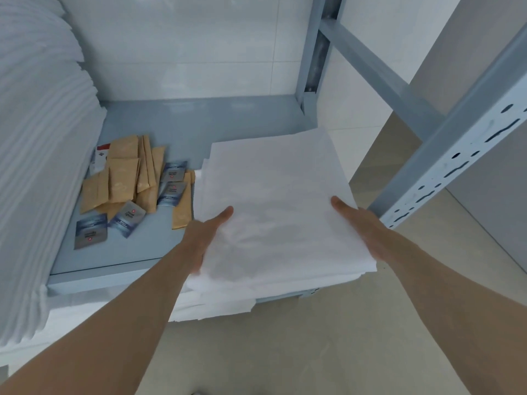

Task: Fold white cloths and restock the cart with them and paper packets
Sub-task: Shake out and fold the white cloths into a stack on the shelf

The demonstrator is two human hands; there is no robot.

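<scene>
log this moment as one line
hands: left + right grip folded cloth | cloth: on stack, shelf | packets: left

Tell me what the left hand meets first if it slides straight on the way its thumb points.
Only the folded white cloth that the left hand grips; beyond it, probably the white tiled wall.

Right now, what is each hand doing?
Left hand: holds the left edge of the folded white cloth, thumb on top.
Right hand: holds its right edge, thumb on top.
</scene>
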